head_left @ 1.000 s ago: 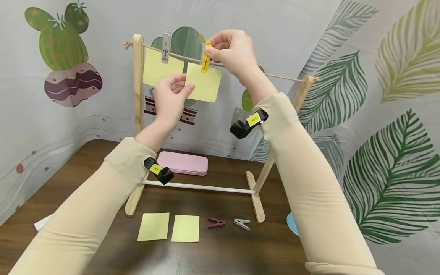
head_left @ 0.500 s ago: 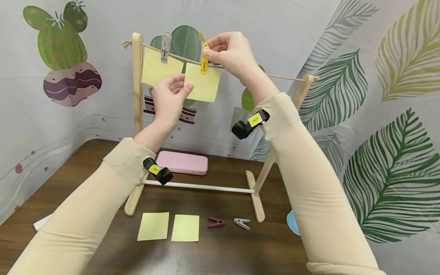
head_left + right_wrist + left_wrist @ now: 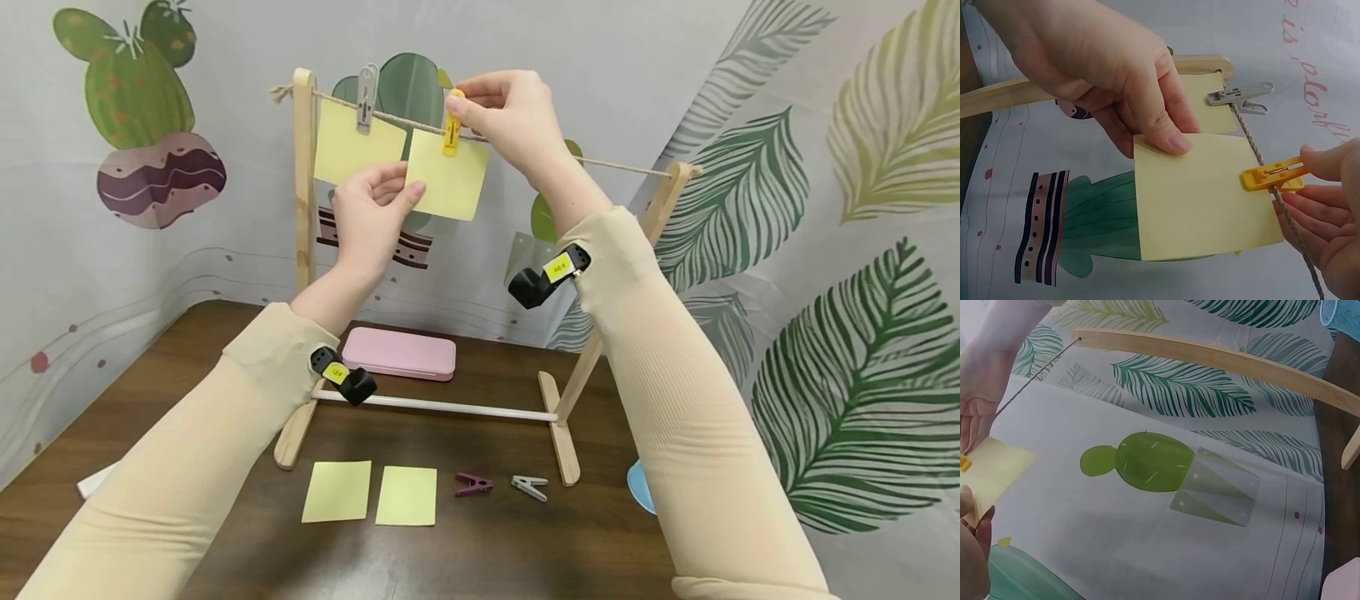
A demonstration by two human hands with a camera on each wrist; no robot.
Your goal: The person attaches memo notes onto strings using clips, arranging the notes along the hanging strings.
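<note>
A yellow sticky note [image 3: 447, 179] hangs at the rope [image 3: 592, 163], its upper edge in the jaws of a yellow clothespin [image 3: 1269, 176]. My left hand [image 3: 372, 218] pinches the note's left edge between thumb and fingers. The handles of the yellow clothespin are held between the thumb and fingers of my right hand [image 3: 517, 117]. To the left, a grey clothespin [image 3: 366, 100] clips another sticky note [image 3: 352, 142] to the rope; my left hand overlaps its lower part in the head view.
On the table [image 3: 480, 558] lie two sticky notes [image 3: 337, 492], a purple clothespin [image 3: 473, 484] and a white clothespin [image 3: 529, 487]. A pink case [image 3: 399, 353] sits behind the white bar [image 3: 442, 407] of the wooden stand [image 3: 305, 183]. A blue object [image 3: 640, 487] shows beside my right sleeve.
Both hands keep their hold on the note and the yellow clothespin. The clothespin has shifted only slightly, and the whole head view has moved a little.
</note>
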